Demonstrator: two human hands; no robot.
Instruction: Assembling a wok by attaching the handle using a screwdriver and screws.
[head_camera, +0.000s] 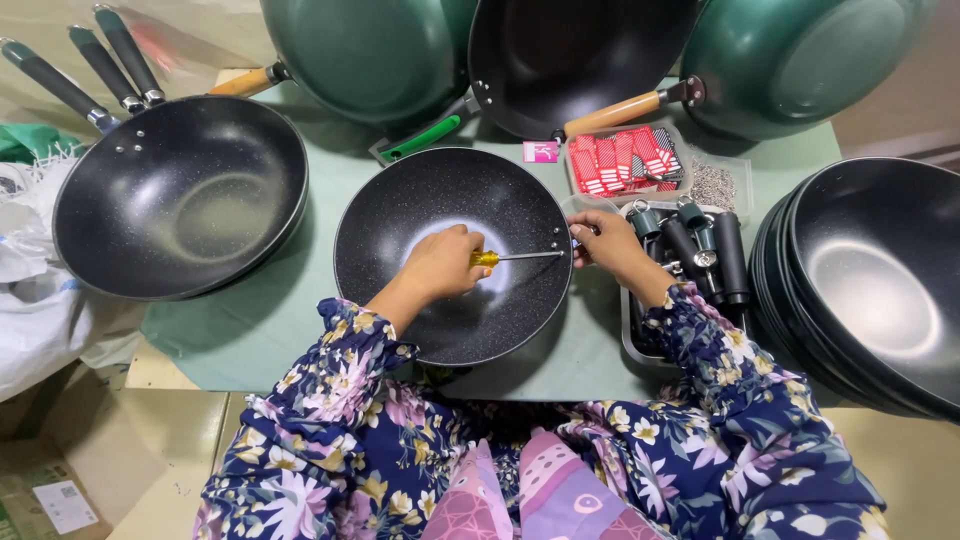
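Pinching screwdriver (505, 257), left hand (445, 262) inside wok (400, 215); right hand (605, 240) grip pinching rim; trays crowd right

Black speckled wok (440, 310), handle-less, sits upright at frame centre, lower rim toward the bottom edge. Yellow-handled screwdriver (510, 257) lies level across its bowl, tip at the right rim by two rivet holes; likely a small screw there, too tiny to confirm.

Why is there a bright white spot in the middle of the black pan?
In the head view, overhead light glares off the speckled black wok around the left hand gripping the yellow-handled screwdriver; the stacked black pans at right gleam too; the picture's edges bend slightly.
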